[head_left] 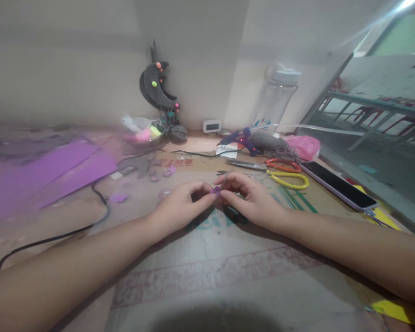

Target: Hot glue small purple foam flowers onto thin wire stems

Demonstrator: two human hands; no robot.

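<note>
Both my hands meet over a cardboard sheet at the middle of the desk. My left hand and my right hand each pinch a small purple piece between thumb and fingertips. The piece is tiny and partly hidden by my fingers. A thin grey strand rises from it beside my right forefinger. Small purple scraps lie on the cardboard just beyond my left hand.
Purple foam sheets lie left, crossed by a black cable. Behind are a glue gun, grey yarn, orange and yellow scissors, a phone, a water bottle and a dark moon-shaped craft.
</note>
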